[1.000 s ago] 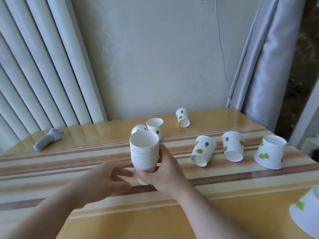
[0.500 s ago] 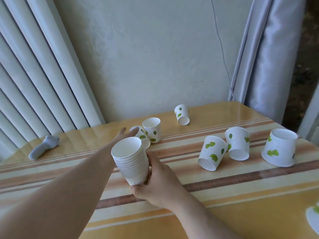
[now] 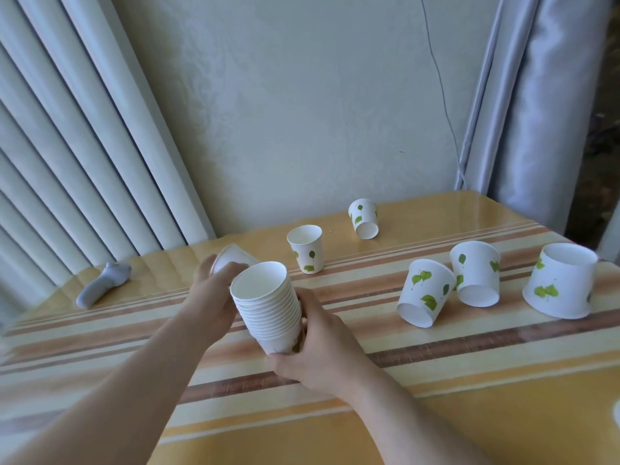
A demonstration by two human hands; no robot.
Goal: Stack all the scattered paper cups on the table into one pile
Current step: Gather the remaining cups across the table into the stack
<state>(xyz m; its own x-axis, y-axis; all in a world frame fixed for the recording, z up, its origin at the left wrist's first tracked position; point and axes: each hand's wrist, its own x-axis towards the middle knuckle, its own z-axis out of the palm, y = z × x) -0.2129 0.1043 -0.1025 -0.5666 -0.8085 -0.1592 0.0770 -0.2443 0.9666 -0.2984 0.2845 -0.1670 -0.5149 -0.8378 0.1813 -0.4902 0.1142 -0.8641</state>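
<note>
My right hand (image 3: pixel 318 347) grips the base of a stack of white paper cups (image 3: pixel 268 303), tilted with its mouth up and to the left. Just left of the stack, my left hand (image 3: pixel 209 297) holds a single paper cup (image 3: pixel 231 258), blurred, its rim facing left. One leaf-printed cup (image 3: pixel 306 248) stands upright behind the stack. Another cup (image 3: pixel 364 218) lies tipped near the far edge. At the right, two cups (image 3: pixel 424 292) (image 3: pixel 476 275) lie tipped with mouths toward me, and a larger-looking one (image 3: pixel 560 280) sits beside them.
The striped tablecloth (image 3: pixel 436 380) covers the table. A grey sock (image 3: pixel 102 286) lies at the far left. Vertical blinds and a wall stand behind the table, a grey curtain (image 3: pixel 536 95) at the right. A sliver of another cup (image 3: pixel 616 411) shows at the right edge.
My left hand reached behind the stack to the cup lying next to the upright one and now holds it, lifted beside the stack. The stack tilted left in my right hand.
</note>
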